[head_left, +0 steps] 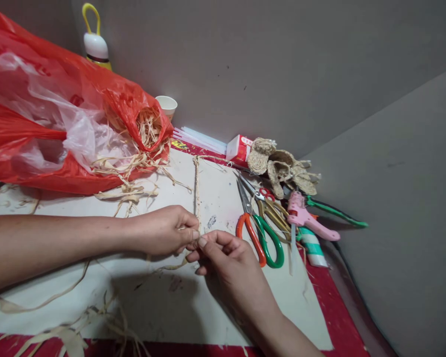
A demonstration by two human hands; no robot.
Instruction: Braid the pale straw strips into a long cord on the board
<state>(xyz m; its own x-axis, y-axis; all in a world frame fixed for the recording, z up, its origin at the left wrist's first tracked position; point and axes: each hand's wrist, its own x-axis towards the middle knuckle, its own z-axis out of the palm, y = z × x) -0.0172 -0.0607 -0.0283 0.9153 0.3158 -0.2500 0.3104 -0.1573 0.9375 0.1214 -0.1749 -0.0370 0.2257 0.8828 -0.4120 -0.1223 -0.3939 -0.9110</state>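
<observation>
A thin braided raffia cord [196, 193] runs up the white board from my hands and bends right at its far end. My left hand [169, 229] is closed on the near end of the cord, thumb against the fingers. Touching it from the right, my right hand [228, 255] pinches the same end between thumb and index finger, its other fingers curled. The fingers hide the exact spot they hold. A pale raffia strip [171, 267] trails out to the left beneath them. Scissors with orange and green handles [269, 243] lie just right of my right hand.
A red plastic bag [85, 168] spilling raffia stands at left. Beyond are a paper cup [167, 105], glue sticks [204, 141] and a small box [238, 148]. Woven pieces [282, 166], a pink glue gun [308, 215] and a spool [314, 248] lie right. Walls enclose the back and right.
</observation>
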